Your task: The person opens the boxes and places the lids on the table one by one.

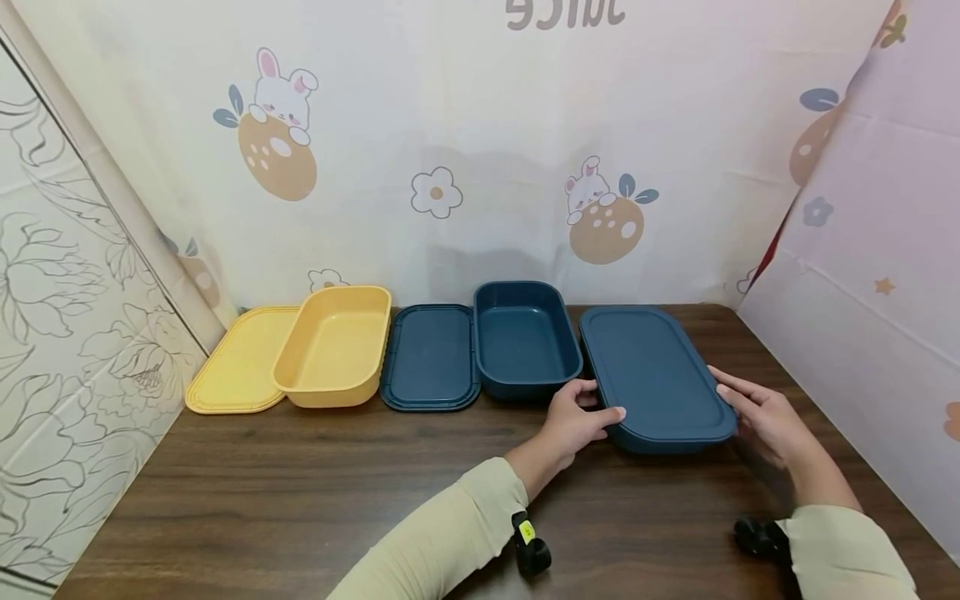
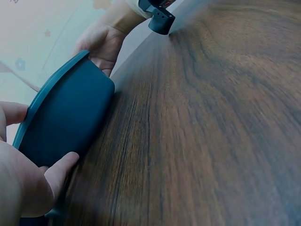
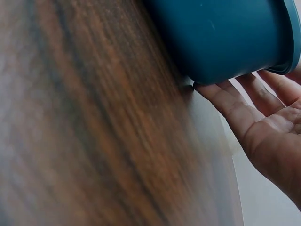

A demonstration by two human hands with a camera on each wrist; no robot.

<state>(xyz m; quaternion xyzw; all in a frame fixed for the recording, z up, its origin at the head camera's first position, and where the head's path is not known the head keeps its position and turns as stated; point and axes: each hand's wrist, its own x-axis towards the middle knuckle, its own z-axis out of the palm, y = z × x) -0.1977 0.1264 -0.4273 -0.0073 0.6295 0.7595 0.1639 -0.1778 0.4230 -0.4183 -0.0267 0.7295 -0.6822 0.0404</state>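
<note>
A blue lidded food container (image 1: pixel 652 375) stands at the right of the row, its flat lid covering the top. My left hand (image 1: pixel 572 421) grips its near left corner, the thumb lying over the lid's edge. On the opposite side my right hand (image 1: pixel 768 421) holds the container by its right edge. In the right wrist view, the right fingers (image 3: pixel 263 94) lie against the wall under the rim. The left wrist view shows the container's deep side wall (image 2: pixel 70 110) between both hands, its base close over the table.
Left of it along the back stand an open blue container (image 1: pixel 525 342), a blue lid (image 1: pixel 431 358) lying flat, an open yellow container (image 1: pixel 337 342) and a yellow lid (image 1: pixel 240 358) partly behind it. A patterned curtain (image 1: pixel 495 233) hangs behind the wooden table (image 1: pixel 300 500).
</note>
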